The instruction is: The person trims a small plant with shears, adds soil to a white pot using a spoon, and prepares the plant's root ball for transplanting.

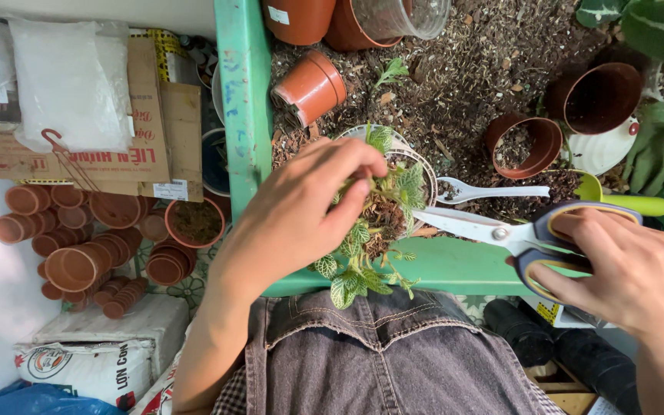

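Plant (382, 223), small, with white-veined green leaves and an exposed brown root ball, sits above the near edge of the green tabletop (455, 265), over a white pot (416, 165). Left hand (301, 215): grip clenched on the plant's upper stems, thumb and fingers pinching from above. Right hand (628, 269): grip grasping the handles of the scissors (501, 230), blades parted, tips pointing at the root ball, close beside it. Loose soil (463, 69) covers the tabletop. Terracotta pots (313, 84) and a white spoon (486, 192) lie nearby.
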